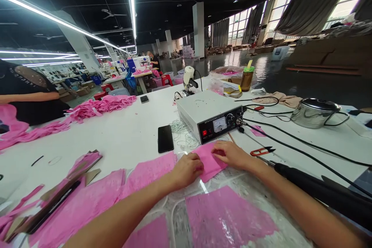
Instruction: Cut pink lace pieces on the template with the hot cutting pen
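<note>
A small pink fabric piece (pixel 209 164) lies on the white table (pixel 128 135) just in front of me. My left hand (pixel 187 169) rests on its left edge with fingers curled, pinching the cloth. My right hand (pixel 231 154) presses its upper right edge, fingers bent onto the fabric. More pink fabric sheets (pixel 229 215) lie flat below and to the left of my arms.
A grey control box (pixel 210 114) with dial and cables stands just beyond my hands, a black phone (pixel 165 138) to its left, red snips (pixel 261 150) to its right. A steel pot (pixel 315 112) sits far right. Pink piles (pixel 99 106) and a person's arm (pixel 26 97) at left.
</note>
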Demonstrator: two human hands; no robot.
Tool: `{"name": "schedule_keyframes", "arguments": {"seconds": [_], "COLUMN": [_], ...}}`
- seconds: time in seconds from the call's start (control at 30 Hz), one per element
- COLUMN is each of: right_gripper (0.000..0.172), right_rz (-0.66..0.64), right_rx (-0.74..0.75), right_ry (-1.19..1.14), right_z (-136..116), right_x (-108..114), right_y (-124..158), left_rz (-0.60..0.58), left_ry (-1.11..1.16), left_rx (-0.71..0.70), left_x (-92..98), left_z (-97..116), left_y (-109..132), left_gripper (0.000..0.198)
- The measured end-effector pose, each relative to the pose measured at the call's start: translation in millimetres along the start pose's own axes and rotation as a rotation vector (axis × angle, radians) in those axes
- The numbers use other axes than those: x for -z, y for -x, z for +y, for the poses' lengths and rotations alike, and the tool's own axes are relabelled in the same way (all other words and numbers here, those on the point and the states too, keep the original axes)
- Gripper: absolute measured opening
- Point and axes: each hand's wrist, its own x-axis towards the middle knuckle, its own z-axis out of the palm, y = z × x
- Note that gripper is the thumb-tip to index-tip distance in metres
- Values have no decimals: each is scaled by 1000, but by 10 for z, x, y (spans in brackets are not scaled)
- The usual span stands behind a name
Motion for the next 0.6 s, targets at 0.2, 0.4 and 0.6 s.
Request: {"name": "schedule_keyframes", "arguments": {"seconds": [0.2, 0.4, 0.6], "right_gripper": [15, 18, 23], "right_rz": [-9, -14, -5], "right_rx": [-41, -48, -16], "right_ry": [-54, -68, -82], "right_z": [55, 91, -6], "right_x": [-107, -103, -65], "right_y": [82, 62, 116], "left_rz": [-52, -93, -113], "left_ry": [91, 177, 244], "left_rx": [31, 68, 74], "left_x": [-35, -27, -15], "left_z": [-117, -191, -244], "left_y": [-108, -184, -210], "left_gripper": [26, 28, 28]}}
